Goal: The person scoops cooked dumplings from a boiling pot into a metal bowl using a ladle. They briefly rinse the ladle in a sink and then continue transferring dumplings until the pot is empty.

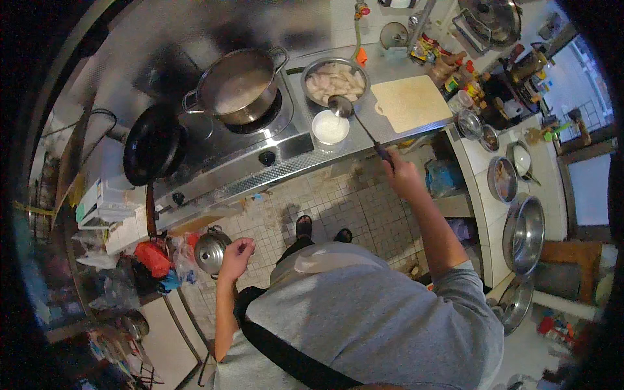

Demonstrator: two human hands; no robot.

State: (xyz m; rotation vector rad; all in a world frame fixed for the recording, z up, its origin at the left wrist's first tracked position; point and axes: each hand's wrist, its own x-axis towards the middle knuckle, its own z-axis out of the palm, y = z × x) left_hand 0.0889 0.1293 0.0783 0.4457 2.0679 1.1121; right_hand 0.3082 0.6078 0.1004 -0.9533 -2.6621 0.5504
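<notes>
My right hand [403,171] grips the dark handle of a metal ladle [363,126]. The ladle's head is above the near rim of a steel basin [305,82] filled with pale meat pieces [336,80], possibly chicken, and overlaps the back edge of a white bowl [330,127]. Something white fills that bowl; whether it is liquid or powder is unclear. My left hand [238,257] hangs low at my side, holding nothing, its fingers loosely curled. Below it in the picture's depth is a lidded metal pot [212,251].
A large two-handled pot [243,105] with cloudy liquid stands on the stove [222,158]. A black frying pan [151,144] lies to its left. Right of the basin are a cutting board [412,103] and several seasoning bottles [470,85]. Metal bowls [524,234] line the tiled side counter [480,190].
</notes>
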